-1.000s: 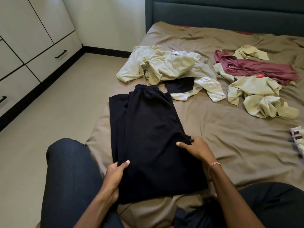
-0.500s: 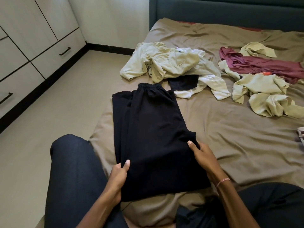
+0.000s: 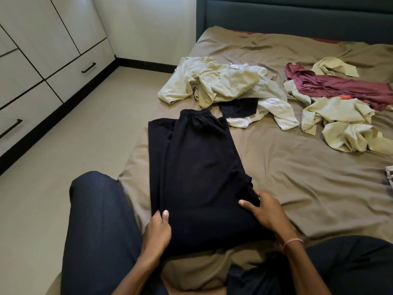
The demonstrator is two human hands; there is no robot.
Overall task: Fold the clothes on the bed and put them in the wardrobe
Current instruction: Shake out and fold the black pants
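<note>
While the black trousers [image 3: 197, 173] lie folded lengthwise on the bed [image 3: 297, 184], elastic waistband [image 3: 194, 113] farthest away, the left hand [image 3: 157, 233] pinches their left edge. The right hand [image 3: 265, 213] grips the right edge, thumb on top.

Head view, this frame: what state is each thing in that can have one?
black trousers: folded lengthwise, flat on the bed sheet, waistband at the far end.
left hand: grips the trousers' near left edge.
right hand: grips the trousers' near right edge.
pale green clothes: crumpled, unfolded.
maroon garment: crumpled, unfolded.
wardrobe doors: closed.
drawer: closed.
bed sheet: wrinkled.
</note>
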